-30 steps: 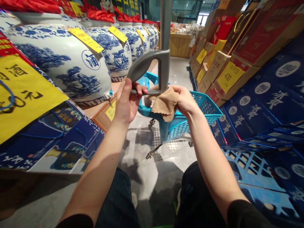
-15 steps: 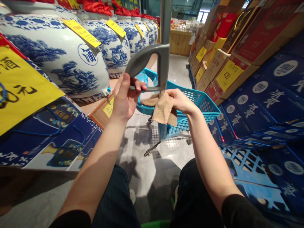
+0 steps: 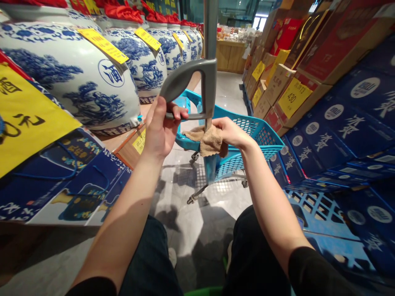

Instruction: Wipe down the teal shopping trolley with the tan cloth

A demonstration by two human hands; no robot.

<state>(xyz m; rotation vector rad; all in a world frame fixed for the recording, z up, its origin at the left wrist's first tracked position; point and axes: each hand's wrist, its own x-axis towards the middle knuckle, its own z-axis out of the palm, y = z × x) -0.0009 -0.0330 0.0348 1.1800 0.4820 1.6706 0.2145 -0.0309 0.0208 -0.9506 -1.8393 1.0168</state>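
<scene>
My left hand point(image 3: 162, 125) is closed round the lower left part of a grey plastic handle point(image 3: 182, 78), its thumb up along the grip. The handle sits on an upright metal post point(image 3: 210, 31) of a shopping cart with a blue plastic basket point(image 3: 262, 131). Just below the handle, my right hand point(image 3: 233, 131) presses a tan cloth point(image 3: 212, 140) around the post. The cloth's folds hang down in front and hide that stretch of metal. Fingertips of my right hand are partly hidden behind the post and cloth.
Large blue-and-white jars point(image 3: 92, 78) with red cloth tops line the left. Gift bags point(image 3: 77, 176) and a yellow price sign point(image 3: 27, 119) stand nearer. Stacked blue cartons point(image 3: 333, 131) and brown boxes point(image 3: 277, 88) rise on the right. Below the basket are cart wheels point(image 3: 191, 200).
The cloth has bunched up and its hanging corner has risen a little, with my right hand still on it. My left hand keeps its hold on the handle. The whole view has shifted slightly.
</scene>
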